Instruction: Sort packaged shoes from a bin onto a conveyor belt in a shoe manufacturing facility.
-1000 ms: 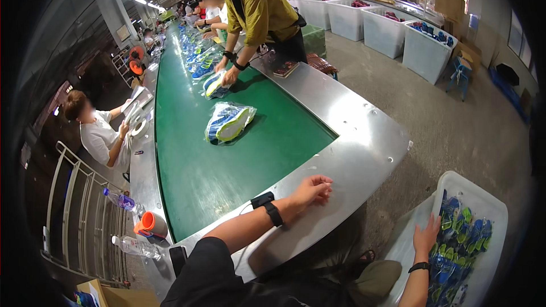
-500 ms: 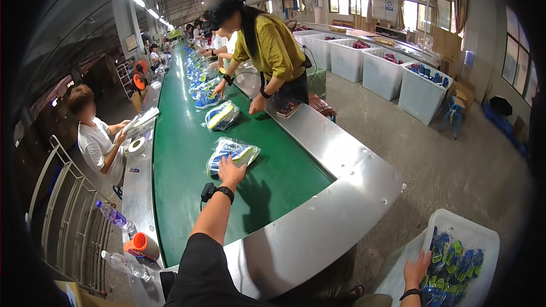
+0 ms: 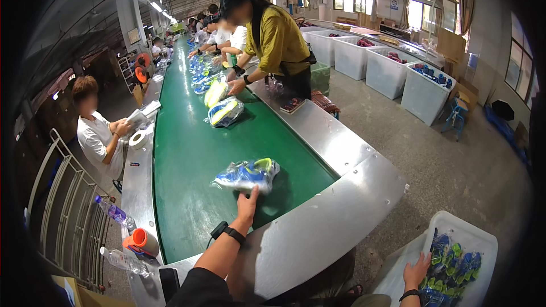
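Observation:
A blue sneaker with a white sole and lime-green collar, wrapped in a clear plastic bag (image 3: 245, 174), is over the near part of the green conveyor belt (image 3: 187, 216). My left hand (image 3: 247, 207) grips its near lower edge, thumb against the sole side and the other fingers partly hidden. Low on the right, my right hand (image 3: 418, 272) rests with fingers stretched out at the rim of a white plastic bin (image 3: 455, 219). Inside that bin lie several bagged blue and green sneakers (image 3: 452, 270), close to my right fingers.
A metal ledge (image 3: 318, 222) borders the belt. Across it, a person in yellow (image 3: 284, 40) handles bagged shoes (image 3: 226, 111); a person in white (image 3: 99, 136) stands left. Bottles (image 3: 122, 261), an orange cup (image 3: 145, 241) and a phone (image 3: 169, 284) line the left edge. White bins (image 3: 424, 99) stand beyond.
My left hand and the bagged sneaker have moved right and toward me, and the shoe has turned. The person in yellow now holds a shoe. My right hand stays at the bin.

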A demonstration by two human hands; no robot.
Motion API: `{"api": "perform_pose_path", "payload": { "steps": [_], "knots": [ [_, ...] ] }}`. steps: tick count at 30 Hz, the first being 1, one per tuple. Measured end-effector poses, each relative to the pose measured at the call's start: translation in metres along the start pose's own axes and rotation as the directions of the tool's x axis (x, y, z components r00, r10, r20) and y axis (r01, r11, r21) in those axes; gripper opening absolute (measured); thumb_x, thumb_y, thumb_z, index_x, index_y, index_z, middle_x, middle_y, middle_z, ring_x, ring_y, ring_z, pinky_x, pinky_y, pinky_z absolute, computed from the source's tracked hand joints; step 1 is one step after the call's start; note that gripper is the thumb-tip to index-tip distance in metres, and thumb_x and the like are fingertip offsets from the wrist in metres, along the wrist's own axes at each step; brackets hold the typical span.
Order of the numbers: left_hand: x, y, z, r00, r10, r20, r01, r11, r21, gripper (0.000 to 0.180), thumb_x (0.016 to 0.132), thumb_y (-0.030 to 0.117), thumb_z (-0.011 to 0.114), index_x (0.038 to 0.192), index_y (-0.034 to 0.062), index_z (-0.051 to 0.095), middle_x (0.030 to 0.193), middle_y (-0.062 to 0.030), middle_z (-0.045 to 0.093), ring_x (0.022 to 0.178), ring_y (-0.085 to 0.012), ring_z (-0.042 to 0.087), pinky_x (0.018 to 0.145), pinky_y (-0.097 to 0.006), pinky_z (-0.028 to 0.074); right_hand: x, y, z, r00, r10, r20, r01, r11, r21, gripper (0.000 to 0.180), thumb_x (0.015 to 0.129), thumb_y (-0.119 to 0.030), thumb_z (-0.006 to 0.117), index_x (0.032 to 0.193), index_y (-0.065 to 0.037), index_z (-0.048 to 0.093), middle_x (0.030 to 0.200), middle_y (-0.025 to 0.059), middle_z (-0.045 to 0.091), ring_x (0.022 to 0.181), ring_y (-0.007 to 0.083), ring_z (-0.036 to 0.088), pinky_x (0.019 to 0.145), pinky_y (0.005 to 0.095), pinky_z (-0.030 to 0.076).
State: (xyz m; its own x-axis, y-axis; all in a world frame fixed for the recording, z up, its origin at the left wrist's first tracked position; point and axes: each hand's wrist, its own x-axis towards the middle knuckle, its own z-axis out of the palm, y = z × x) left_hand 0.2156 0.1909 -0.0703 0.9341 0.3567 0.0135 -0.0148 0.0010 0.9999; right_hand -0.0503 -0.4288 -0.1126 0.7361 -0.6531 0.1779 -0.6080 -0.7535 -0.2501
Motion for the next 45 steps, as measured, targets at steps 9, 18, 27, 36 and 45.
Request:
{"api": "perform_pose_path", "payload": {
  "steps": [9,18,27,36,45],
  "knots": [
    [-0.009,-0.003,0.003,0.957,-0.281,0.076,0.224,0.546,-0.807,0.063,0.099,0.058,0.056,0.143,0.0130,0.051,0.141,-0.0067,0.060,0.126,-0.0280,0.060,0.107,-0.046,0.049,-0.008,0.030,0.020,0.988,-0.116,-0.098,0.122,0.991,0.056,0.065,0.078,-0.013,0.076,0.138,-0.005,0.052,0.157,0.0262,0.031,0.142,0.0468,0.035,0.114,0.0518,0.037],
    [-0.078,0.066,0.028,0.850,-0.332,0.409,0.511,0.334,-0.792,0.059,0.100,0.062,0.046,0.127,0.0117,0.062,0.117,-0.0087,0.070,0.104,-0.0267,0.069,0.084,-0.040,0.060,0.014,0.044,0.031,0.980,0.003,-0.198,0.052,0.961,0.272,0.055,0.081,-0.013,0.075,0.132,-0.004,0.056,0.142,0.0188,0.051,0.134,0.0384,0.047,0.113,0.0458,0.038],
    [-0.210,0.110,0.111,0.636,-0.294,0.713,0.716,0.569,-0.404,0.063,0.103,0.057,0.041,0.146,0.0131,0.049,0.143,-0.0108,0.057,0.129,-0.0313,0.057,0.108,-0.047,0.047,-0.086,-0.176,-0.148,0.785,-0.562,-0.261,0.586,0.539,0.605,0.070,0.073,-0.037,0.085,0.132,-0.009,0.060,0.133,0.0148,0.057,0.129,0.0350,0.053,0.108,0.0486,0.040],
    [-0.324,0.099,0.161,0.313,-0.398,0.862,0.762,0.648,0.022,0.064,0.106,0.056,0.031,0.151,0.0109,0.041,0.150,-0.0094,0.051,0.138,-0.0289,0.050,0.116,-0.047,0.038,-0.159,-0.132,-0.158,0.781,-0.543,-0.308,0.623,0.647,0.439,0.095,0.064,-0.032,0.090,0.147,-0.014,0.047,0.134,0.0120,0.051,0.135,0.0301,0.047,0.117,0.0559,0.026],
    [-0.317,0.092,0.169,0.222,-0.322,0.920,0.353,0.906,0.232,0.043,0.106,0.022,0.053,0.145,0.0043,0.047,0.123,-0.0136,0.067,0.110,-0.0258,0.066,0.090,-0.039,0.055,-0.162,0.006,-0.208,0.898,-0.325,-0.297,0.384,0.909,0.164,0.069,0.064,-0.019,0.082,0.126,-0.005,0.057,0.122,0.0134,0.058,0.116,0.0327,0.056,0.107,0.0545,0.039]
  ]
}}
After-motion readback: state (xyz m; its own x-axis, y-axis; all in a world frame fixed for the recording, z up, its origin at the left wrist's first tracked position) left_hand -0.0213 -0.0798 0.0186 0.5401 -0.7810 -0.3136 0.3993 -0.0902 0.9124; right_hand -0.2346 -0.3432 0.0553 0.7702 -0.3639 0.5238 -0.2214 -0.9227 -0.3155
